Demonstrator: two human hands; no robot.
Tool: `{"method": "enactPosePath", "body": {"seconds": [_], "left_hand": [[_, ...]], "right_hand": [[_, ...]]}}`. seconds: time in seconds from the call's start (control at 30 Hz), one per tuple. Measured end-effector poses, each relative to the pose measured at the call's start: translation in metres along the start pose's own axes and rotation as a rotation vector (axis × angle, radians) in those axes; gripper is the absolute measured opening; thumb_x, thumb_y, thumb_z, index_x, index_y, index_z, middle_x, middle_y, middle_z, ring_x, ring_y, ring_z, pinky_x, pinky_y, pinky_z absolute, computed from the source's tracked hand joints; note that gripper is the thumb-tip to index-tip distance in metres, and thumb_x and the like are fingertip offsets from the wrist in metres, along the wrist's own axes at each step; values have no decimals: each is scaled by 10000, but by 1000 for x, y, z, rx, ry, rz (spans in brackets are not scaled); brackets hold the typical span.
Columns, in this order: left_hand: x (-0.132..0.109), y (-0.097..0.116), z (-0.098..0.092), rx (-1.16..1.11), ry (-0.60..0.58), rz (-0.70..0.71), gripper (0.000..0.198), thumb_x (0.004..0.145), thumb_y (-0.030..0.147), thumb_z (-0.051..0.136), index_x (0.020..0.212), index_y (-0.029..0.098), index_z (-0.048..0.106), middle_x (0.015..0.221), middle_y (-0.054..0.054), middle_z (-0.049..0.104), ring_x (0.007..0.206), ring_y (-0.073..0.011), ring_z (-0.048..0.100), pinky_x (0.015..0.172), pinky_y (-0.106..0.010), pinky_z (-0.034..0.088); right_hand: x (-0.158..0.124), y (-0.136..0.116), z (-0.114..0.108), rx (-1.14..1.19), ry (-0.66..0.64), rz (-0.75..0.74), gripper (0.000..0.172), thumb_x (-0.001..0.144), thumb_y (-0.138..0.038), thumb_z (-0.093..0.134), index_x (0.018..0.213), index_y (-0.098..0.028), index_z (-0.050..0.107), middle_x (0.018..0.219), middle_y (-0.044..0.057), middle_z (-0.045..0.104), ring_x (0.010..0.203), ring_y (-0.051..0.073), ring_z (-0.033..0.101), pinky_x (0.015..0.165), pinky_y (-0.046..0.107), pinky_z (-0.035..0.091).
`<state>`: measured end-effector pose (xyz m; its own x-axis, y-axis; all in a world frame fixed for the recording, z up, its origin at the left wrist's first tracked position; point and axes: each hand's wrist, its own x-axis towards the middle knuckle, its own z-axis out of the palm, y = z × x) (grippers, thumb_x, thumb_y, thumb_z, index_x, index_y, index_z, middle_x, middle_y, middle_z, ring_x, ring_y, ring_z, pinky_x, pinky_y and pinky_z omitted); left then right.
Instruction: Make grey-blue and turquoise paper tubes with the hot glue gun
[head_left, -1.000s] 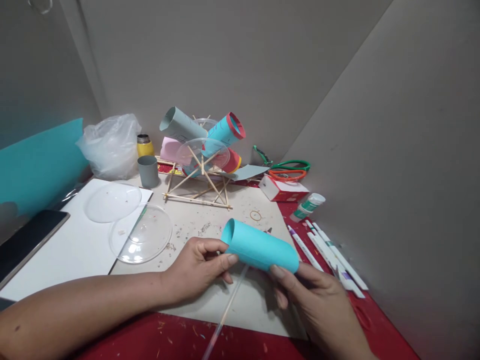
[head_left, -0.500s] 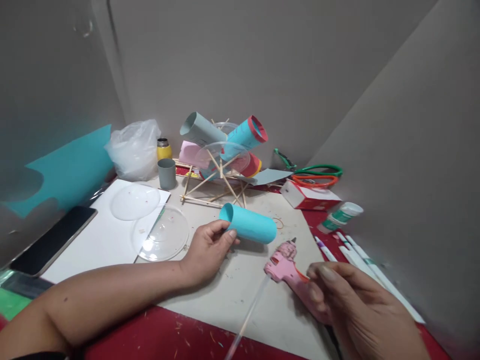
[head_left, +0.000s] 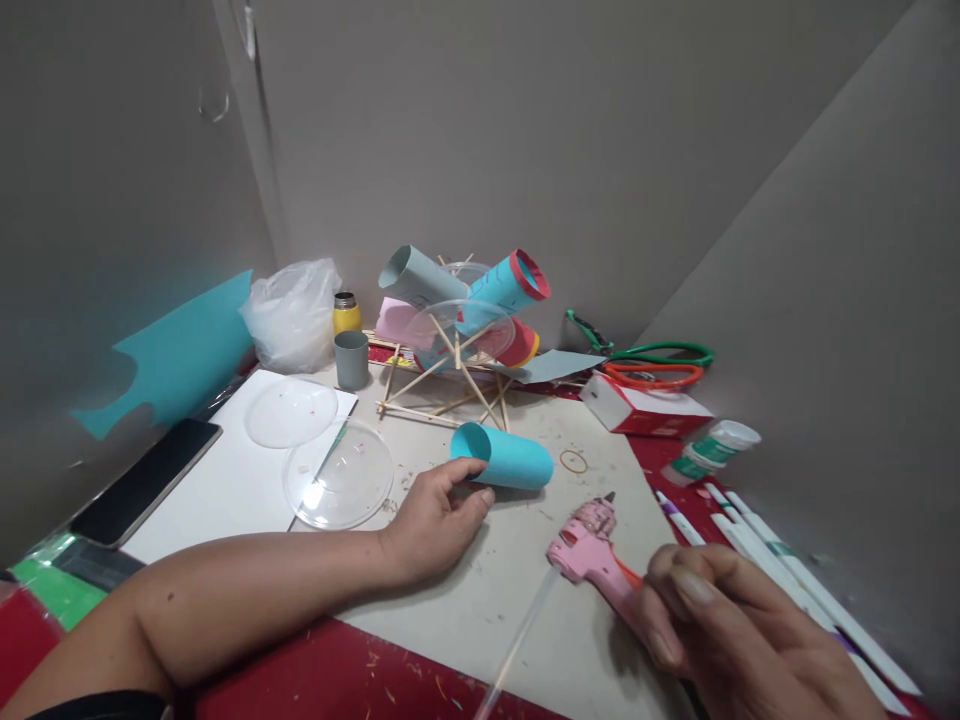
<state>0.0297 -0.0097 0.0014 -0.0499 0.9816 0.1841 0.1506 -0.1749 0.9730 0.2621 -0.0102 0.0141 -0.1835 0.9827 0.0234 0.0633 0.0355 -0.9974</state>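
A light blue paper tube (head_left: 517,460) lies on its side on the pale board. My left hand (head_left: 435,520) is at the tube's open left end, index finger and thumb closed about the rim. My right hand (head_left: 757,640) is at the lower right, thumb and fingers pinched together; I cannot make out what, if anything, is between them. Below those fingers a pink glue gun (head_left: 589,545) points away from me, a clear glue stick (head_left: 521,640) trailing from its back. My fingers overlap its handle, and whether they touch it is unclear.
Behind the tube stands a stick frame (head_left: 457,380) bearing grey and blue paper tubes. Clear plastic lids (head_left: 341,480), a phone (head_left: 150,480) and a grey cup (head_left: 351,360) are left. Scissors (head_left: 652,375), a red-white box (head_left: 645,405) and markers (head_left: 787,570) are right.
The blue tube has shifted slightly left and down onto the board, showing more of a rubber band beside it. My right hand has drawn back a little toward the lower right.
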Motion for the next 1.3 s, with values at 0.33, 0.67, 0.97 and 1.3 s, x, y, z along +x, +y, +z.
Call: {"method": "enactPosePath", "body": {"seconds": [0.33, 0.67, 0.97, 1.3], "left_hand": [[2, 0, -1, 65, -7, -42, 292, 834, 277, 602, 1090, 137, 618, 870, -35, 611, 699, -121, 518, 681, -267, 443], [3, 8, -6, 171, 37, 16, 161, 833, 300, 628, 913, 161, 625, 731, 20, 553, 618, -100, 485, 597, -227, 405], [-1, 22, -12, 255, 118, 376, 376, 871, 181, 578, 1243, 224, 538, 1284, -114, 552, 904, -151, 625, 723, -271, 524], [-44, 58, 6, 235, -440, 436, 181, 882, 226, 606, 968, 95, 697, 841, -132, 741, 760, -177, 677, 728, -269, 520]], "right_hand": [[7, -4, 5, 91, 10, 61, 302, 803, -463, 712, 742, -192, 594, 531, -9, 585, 474, 104, 492, 456, 201, 406], [4, -12, 5, 88, -111, 22, 300, 868, -476, 632, 775, -203, 550, 582, -21, 586, 522, 111, 506, 515, 223, 423], [1, -12, 5, 117, -283, -39, 311, 953, -469, 499, 785, -208, 482, 571, -35, 545, 524, 111, 474, 547, 244, 396], [-9, -13, 19, -105, -597, -37, 483, 887, -640, 468, 678, -206, 432, 605, -33, 459, 573, 121, 435, 557, 247, 351]]}}
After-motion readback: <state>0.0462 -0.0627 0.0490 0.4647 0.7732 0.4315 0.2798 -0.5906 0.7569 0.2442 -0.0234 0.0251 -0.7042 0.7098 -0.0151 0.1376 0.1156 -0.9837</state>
